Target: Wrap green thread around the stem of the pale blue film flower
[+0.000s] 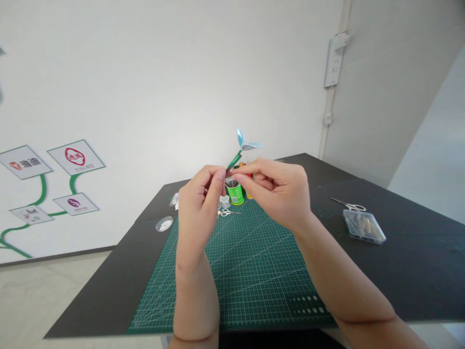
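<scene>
The blue petals (251, 146) look smooth and glossy. The desk (105, 286) is matt; the box (363, 226) toward its right edge, clear shiny plastic.

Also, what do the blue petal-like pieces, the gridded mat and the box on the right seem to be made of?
Blue petal-like pieces: perhaps satin ribbon or film, as they look thin and shiny.
Gridded mat: probably smooth plastic, matte, with pale printed lines.
Box: likely clear, rigid plastic; it looks see-through and slightly glossy.
</scene>
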{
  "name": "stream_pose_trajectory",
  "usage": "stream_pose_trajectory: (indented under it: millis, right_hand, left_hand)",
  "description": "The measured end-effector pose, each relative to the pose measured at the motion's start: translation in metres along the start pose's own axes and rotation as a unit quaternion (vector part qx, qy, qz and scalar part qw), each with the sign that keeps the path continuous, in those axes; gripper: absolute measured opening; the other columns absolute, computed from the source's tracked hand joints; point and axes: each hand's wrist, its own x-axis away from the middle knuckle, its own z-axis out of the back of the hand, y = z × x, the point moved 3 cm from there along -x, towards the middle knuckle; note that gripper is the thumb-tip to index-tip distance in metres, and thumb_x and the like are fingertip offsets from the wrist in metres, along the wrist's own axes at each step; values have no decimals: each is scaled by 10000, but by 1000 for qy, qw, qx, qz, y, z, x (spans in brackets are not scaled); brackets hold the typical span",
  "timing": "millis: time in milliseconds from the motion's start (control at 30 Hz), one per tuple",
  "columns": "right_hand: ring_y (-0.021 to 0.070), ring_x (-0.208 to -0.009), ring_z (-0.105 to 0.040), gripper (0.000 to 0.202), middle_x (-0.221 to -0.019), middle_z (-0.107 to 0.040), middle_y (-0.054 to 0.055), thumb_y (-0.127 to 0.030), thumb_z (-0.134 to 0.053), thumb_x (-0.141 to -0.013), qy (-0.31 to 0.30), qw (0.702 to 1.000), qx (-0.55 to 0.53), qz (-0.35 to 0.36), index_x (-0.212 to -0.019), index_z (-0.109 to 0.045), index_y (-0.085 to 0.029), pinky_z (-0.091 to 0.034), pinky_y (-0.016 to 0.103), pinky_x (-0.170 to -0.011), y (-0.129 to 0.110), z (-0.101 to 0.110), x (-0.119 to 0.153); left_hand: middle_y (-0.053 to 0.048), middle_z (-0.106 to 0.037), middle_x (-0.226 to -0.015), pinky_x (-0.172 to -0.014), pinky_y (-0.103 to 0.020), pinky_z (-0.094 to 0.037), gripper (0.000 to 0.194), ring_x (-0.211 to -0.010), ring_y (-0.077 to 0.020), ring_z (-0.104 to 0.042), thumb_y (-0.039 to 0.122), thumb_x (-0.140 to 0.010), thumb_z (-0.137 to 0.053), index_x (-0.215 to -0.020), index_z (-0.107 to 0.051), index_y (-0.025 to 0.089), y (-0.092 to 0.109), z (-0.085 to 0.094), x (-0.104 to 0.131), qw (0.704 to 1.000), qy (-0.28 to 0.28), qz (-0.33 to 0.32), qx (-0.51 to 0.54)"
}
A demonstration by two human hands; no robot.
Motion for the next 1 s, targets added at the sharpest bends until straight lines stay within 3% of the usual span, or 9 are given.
stream_pose_trajectory:
  millis: [200,367,467,600,733,867,1000]
  right_hand:
    - [62,-511,-275,167,-531,-294,-93,-118,-702,-904,-118,992,36,3,-760,-779,-148,-315,248,-536,-8,10,-2]
    - [65,-492,-257,249,-497,-308,-82,-155,-700,-907,-167,985,18,-35,-663,-745,-169,-262,260,-488,-16,24,-3]
    - [64,-464,-245,185,-471,-339,-82,-200,-723,-902,-168,982,-40,-70,-730,-788,-181,-239,259,-448,-17,33,-5]
    - [63,-438,-291,130,-451,-442,-65,-238,-768,-873,-156,977,-115,-89,-769,-835,-197,-234,250,-405,-16,41,-6]
    - [81,-453,-400,103,-466,-536,-39,-251,-791,-850,-90,983,-105,-119,-776,-863,-246,-286,246,-408,-5,43,-9]
    - [163,-615,-622,79,-670,-738,28,-328,-814,-839,-44,980,-89,-172,-832,-874,-278,-444,282,-485,11,42,-12]
    - [187,-720,-686,86,-803,-801,33,-334,-804,-843,-49,974,-103,-195,-851,-873,-285,-521,307,-587,21,41,-14]
  left_hand:
    - [49,-606,-670,-525,-237,-357,287,-554,-92,-485,284,-1039,-534,-774,-617,210,-8,-1,0,995,-33,60,-72]
    - [50,-635,-678,-553,-247,-359,238,-561,-96,-496,286,-1031,-541,-852,-682,220,-10,-1,-1,993,-55,70,-83]
    - [52,-665,-699,-566,-250,-367,213,-583,-100,-534,294,-1029,-547,-954,-739,239,-10,-2,-2,991,-80,78,-80]
    - [62,-691,-687,-576,-245,-373,233,-604,-96,-574,258,-1013,-577,-880,-769,248,-9,-10,1,969,-212,79,-97]
    - [80,-698,-666,-588,-232,-392,208,-599,-86,-592,249,-1011,-615,-874,-772,247,-4,-15,8,948,-307,45,-77]
    - [88,-751,-721,-605,-213,-431,161,-615,-82,-650,212,-1009,-641,-977,-792,256,8,-10,15,945,-319,14,-64]
    - [78,-799,-828,-643,-208,-467,135,-711,-96,-719,228,-1013,-654,-1009,-788,249,21,-2,20,952,-289,-53,-86]
